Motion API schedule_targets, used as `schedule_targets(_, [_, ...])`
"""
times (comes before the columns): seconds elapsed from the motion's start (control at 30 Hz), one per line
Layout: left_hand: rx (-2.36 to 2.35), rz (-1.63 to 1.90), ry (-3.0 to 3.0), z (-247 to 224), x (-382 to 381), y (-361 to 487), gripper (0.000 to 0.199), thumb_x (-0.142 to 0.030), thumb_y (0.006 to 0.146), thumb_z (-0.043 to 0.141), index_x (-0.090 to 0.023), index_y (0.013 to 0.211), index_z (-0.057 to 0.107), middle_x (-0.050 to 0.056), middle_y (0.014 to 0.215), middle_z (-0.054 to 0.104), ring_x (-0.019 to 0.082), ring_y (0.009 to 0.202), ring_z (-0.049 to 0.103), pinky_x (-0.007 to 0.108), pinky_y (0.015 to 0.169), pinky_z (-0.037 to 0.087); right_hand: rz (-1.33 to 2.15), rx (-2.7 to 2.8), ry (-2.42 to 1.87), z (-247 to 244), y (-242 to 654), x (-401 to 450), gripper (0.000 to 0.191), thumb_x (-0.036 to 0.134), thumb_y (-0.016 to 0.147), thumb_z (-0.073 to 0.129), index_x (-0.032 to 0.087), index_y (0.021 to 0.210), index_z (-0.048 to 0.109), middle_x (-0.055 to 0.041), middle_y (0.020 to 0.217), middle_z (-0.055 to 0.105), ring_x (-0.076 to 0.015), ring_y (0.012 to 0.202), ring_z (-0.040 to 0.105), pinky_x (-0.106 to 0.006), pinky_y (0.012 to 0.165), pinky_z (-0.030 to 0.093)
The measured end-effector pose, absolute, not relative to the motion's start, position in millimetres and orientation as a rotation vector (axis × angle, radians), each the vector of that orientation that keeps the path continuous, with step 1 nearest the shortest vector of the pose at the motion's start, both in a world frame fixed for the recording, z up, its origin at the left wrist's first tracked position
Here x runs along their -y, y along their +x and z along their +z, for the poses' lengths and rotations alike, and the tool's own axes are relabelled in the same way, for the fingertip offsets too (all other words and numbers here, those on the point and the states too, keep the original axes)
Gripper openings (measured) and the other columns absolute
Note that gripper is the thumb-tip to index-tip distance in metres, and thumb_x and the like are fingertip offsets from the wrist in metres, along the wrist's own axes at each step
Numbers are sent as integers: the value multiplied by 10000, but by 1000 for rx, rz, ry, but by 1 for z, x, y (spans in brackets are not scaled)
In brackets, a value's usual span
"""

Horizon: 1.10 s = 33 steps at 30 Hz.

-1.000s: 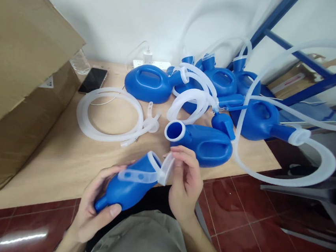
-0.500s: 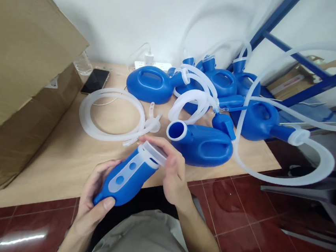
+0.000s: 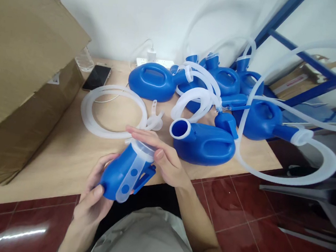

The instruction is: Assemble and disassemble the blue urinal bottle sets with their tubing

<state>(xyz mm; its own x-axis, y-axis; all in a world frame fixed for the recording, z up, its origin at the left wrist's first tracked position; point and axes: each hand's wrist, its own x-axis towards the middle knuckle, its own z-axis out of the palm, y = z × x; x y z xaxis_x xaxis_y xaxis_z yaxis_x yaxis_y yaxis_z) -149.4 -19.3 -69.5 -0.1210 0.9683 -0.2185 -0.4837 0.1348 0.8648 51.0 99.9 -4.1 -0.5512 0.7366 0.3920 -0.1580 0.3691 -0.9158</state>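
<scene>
My left hand (image 3: 95, 190) is closed around the lower end of a blue plastic adapter piece (image 3: 116, 170) with a bulging body. A translucent cap (image 3: 144, 149) sits over its upper end, and a strap (image 3: 131, 178) with two holes hangs from it. On the right side of the piece a blue clip-like arm (image 3: 145, 179) sticks out. My right hand (image 3: 165, 155) lies over the cap, fingers stretched out flat along its top and thumb by the rim. Just beyond lies a blue urinal bottle (image 3: 206, 143) with its mouth uncapped.
A coiled translucent hose (image 3: 87, 114) with a loose cap (image 3: 155, 121) lies at left. Several blue bottles (image 3: 151, 82) with hoses crowd the back and right. A cardboard box (image 3: 29, 49) stands left, beside a phone (image 3: 97, 77). A hose loop (image 3: 331, 161) overhangs the right table edge.
The blue adapter piece has turned in my hands, so its strap faces more to the right and the clip-like arm now shows. My right hand has moved left over the cap, fingers straighter.
</scene>
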Motion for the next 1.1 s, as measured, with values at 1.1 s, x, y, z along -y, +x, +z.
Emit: schedule_targets(1.1, [-1131, 1217, 1027, -50, 18, -134, 956, -475, 869, 872, -446, 1681, 370, -19, 1824, 259, 383, 1676, 264, 519, 1342, 377, 1701, 1576, -266, -32, 45, -99, 340, 386, 911, 704, 318, 1227, 808, -24, 1614, 555, -310, 1523, 501, -497, 1317, 348])
